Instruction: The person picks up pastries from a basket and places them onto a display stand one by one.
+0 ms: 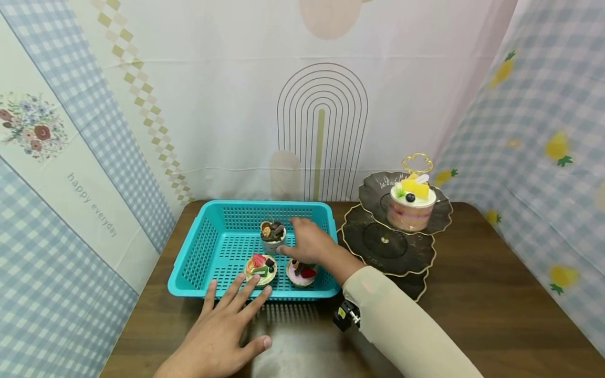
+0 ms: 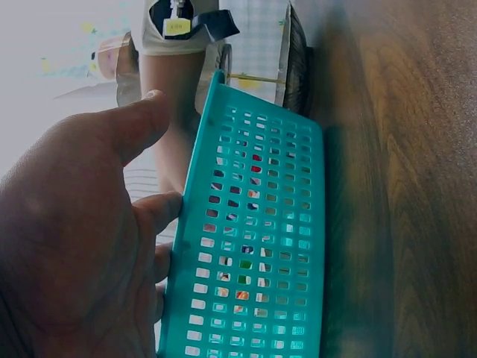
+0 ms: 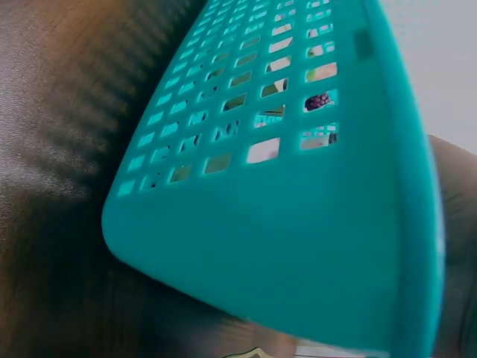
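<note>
Inside the turquoise plastic basket (image 1: 189,273), a small cupcake with a dark chocolate and biscuit topping (image 1: 273,233) stands upright. My right hand (image 1: 309,241) reaches over the basket at that cupcake's right side, thumb and fingers spread apart. Nearer the front wall sit a fruit-topped tart (image 1: 259,269) and a pink-creamed tart with a strawberry (image 1: 301,274); my right hand and forearm partly cover the pink one. My left hand (image 1: 219,331) lies with spread fingers at the front rim, its fingertips over the edge in the left wrist view. The basket wall hides most of my right hand in the right wrist view.
To the basket's right, a dark tiered stand (image 1: 385,244) with gold scalloped edges holds a large layered cake (image 1: 411,210) on its top plate. A gold loop handle (image 1: 418,164) rises behind the cake. Patterned cloth (image 1: 227,115) hangs behind the wooden table (image 1: 472,294).
</note>
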`<state>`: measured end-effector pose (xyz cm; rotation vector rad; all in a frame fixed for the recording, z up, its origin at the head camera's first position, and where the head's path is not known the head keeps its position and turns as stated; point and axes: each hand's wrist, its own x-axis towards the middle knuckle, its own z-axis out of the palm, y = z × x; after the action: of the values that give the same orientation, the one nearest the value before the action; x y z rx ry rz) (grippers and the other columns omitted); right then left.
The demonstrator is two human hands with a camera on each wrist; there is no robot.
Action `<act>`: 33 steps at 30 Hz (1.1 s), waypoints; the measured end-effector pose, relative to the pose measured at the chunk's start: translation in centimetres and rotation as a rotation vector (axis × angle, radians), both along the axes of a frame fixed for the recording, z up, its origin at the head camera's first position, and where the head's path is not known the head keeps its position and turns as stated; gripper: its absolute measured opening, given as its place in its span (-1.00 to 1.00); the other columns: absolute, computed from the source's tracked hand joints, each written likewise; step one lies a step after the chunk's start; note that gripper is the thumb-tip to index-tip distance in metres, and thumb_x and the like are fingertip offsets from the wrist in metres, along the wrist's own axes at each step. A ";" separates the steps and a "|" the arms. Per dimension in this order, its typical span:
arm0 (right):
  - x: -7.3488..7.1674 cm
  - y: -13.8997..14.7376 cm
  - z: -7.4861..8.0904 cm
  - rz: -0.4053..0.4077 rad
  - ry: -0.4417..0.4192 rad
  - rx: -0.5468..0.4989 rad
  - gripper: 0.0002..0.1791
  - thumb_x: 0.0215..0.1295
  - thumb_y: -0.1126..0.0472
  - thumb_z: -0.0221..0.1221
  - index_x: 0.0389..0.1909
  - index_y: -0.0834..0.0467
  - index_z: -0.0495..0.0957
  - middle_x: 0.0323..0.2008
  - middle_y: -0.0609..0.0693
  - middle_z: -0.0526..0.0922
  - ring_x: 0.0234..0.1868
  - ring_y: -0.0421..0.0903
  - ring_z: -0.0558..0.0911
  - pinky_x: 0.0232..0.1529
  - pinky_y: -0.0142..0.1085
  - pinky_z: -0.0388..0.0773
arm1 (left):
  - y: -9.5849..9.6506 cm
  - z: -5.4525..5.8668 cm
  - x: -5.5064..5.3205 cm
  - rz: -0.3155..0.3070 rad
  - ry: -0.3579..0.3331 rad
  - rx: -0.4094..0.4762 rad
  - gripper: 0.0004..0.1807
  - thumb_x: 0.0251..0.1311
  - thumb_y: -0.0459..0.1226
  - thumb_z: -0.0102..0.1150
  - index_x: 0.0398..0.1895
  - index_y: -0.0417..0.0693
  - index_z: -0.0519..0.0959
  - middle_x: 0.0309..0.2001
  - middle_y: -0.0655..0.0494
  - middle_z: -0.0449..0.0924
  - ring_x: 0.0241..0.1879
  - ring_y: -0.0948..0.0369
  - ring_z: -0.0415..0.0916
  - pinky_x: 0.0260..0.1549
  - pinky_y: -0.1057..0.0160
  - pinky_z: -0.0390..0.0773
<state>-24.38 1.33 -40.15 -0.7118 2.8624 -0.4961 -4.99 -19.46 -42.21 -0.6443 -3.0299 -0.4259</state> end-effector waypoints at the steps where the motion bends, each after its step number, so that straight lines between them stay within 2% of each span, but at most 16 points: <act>1: -0.1 -0.1 -0.1 -0.001 -0.003 0.009 -0.02 0.34 -0.26 0.27 0.56 0.25 0.19 0.46 0.24 0.33 0.43 0.20 0.37 0.31 0.08 0.42 | 0.0 0.0 0.0 0.001 -0.001 -0.005 -0.12 0.32 0.48 -0.23 0.64 0.43 0.08 0.64 0.19 -0.06 0.62 0.06 -0.28 0.39 -0.42 -0.41; 11: -1.3 -0.7 -1.1 -0.024 -0.049 0.050 0.00 0.35 -0.27 0.25 0.58 0.25 0.15 0.51 0.22 0.27 0.47 0.18 0.32 0.35 0.05 0.37 | 0.1 0.1 -0.1 0.002 -0.033 -0.005 -0.11 0.30 0.50 -0.25 0.64 0.44 0.07 0.65 0.19 -0.09 0.62 0.03 -0.27 0.38 -0.41 -0.45; 18: -1.9 -1.4 -1.3 -0.021 -0.060 0.052 0.02 0.34 -0.29 0.25 0.57 0.28 0.14 0.50 0.23 0.27 0.45 0.17 0.35 0.33 0.04 0.40 | 0.0 0.0 0.0 0.001 -0.019 0.009 -0.13 0.32 0.47 -0.20 0.64 0.44 0.08 0.65 0.20 -0.09 0.62 0.05 -0.30 0.39 -0.40 -0.44; 24: -2.4 -1.8 -1.7 -0.043 -0.105 0.093 0.05 0.36 -0.30 0.23 0.60 0.27 0.08 0.53 0.21 0.22 0.47 0.17 0.32 0.33 0.05 0.40 | -0.1 -0.2 0.0 -0.005 0.002 0.028 -0.15 0.34 0.43 -0.15 0.64 0.43 0.08 0.64 0.18 -0.08 0.62 0.03 -0.27 0.40 -0.37 -0.48; 33: -3.0 -2.3 -1.8 -0.066 -0.101 0.129 0.06 0.31 -0.34 0.26 0.59 0.23 0.14 0.50 0.18 0.30 0.44 0.14 0.37 0.30 0.04 0.44 | 0.0 -0.2 -0.1 -0.001 0.003 0.019 -0.15 0.35 0.43 -0.15 0.64 0.43 0.08 0.64 0.18 -0.07 0.62 0.02 -0.26 0.39 -0.41 -0.43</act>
<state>-27.39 -1.02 -41.93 -0.5564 2.7998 -0.3421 -5.07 -19.50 -42.43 -0.6445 -3.0191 -0.4524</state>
